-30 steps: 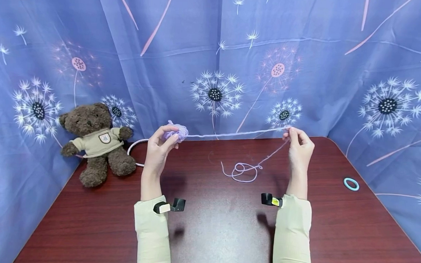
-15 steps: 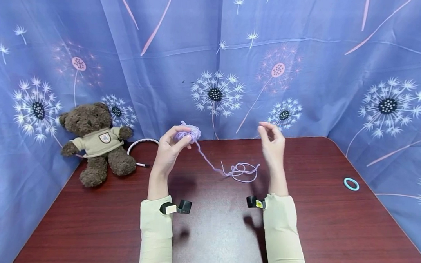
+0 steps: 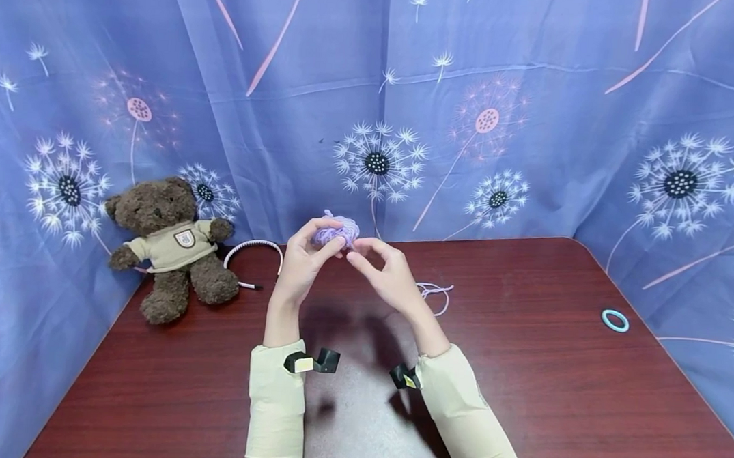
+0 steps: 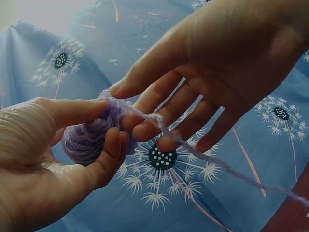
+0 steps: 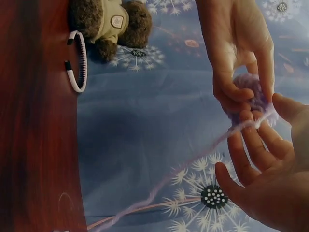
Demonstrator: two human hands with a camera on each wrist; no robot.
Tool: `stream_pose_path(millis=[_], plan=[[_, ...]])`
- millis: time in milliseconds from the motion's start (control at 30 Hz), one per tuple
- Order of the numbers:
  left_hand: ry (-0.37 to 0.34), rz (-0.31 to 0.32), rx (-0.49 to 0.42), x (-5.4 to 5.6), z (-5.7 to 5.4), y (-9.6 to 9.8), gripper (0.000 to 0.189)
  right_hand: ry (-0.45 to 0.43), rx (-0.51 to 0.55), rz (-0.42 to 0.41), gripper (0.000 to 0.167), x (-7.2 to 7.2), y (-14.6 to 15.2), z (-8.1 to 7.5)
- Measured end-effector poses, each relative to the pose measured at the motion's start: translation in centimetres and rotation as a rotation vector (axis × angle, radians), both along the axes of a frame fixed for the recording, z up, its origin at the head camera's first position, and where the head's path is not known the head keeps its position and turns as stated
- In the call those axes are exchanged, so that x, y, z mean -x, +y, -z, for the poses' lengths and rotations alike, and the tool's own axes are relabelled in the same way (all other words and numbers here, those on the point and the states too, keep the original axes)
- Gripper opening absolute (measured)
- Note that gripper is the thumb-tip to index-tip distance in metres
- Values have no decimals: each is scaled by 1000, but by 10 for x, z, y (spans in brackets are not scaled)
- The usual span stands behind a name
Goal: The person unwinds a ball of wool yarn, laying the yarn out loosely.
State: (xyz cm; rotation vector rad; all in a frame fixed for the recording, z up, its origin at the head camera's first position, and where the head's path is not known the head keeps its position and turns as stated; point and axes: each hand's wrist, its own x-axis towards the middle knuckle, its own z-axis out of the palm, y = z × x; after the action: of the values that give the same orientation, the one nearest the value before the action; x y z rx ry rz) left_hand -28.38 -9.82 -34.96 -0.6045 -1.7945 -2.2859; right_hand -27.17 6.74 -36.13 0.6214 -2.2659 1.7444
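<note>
My left hand holds a small ball of lilac yarn between thumb and fingers, raised over the far part of the table. My right hand is right beside the ball, its thumb and fingertips at the yarn. In the left wrist view, its fingers stretch out fairly straight beneath the yarn strand, and a gap shows between thumb and forefinger. That strand leaves the ball, crosses the right fingers and slopes down. Loose yarn loops lie on the table, partly hidden behind the right hand.
A brown teddy bear in a beige shirt sits at the back left. Beside it lies a white headband. A light blue ring lies near the right edge of the dark red table. A blue dandelion-print curtain hangs behind.
One second ago the right hand pinched the strand, drawn taut to the right. It let go, and the strand dropped slack. Since then it has moved left to the ball; the left hand moved slightly right.
</note>
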Motion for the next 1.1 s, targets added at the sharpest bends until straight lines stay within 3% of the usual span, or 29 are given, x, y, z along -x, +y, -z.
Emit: stream_pose_path(millis=[133,367,600,800,1100], plan=[[-10,2,9,1,0,0,34,41,-5,10,21,-1,-1,0],[-7,4,6,-1,-1,-3,32,-13,104,11,15,2,11,-4],[-17,-19,7,-2,-2,-8,36,-9,156,78,17,11,34,-5],[-12,-20,-5,-3,-3,-10,36,23,174,199,17,17,53,-7],[-10,-22,-9,-2,-1,-13,37,-12,236,291,25,22,80,-5]])
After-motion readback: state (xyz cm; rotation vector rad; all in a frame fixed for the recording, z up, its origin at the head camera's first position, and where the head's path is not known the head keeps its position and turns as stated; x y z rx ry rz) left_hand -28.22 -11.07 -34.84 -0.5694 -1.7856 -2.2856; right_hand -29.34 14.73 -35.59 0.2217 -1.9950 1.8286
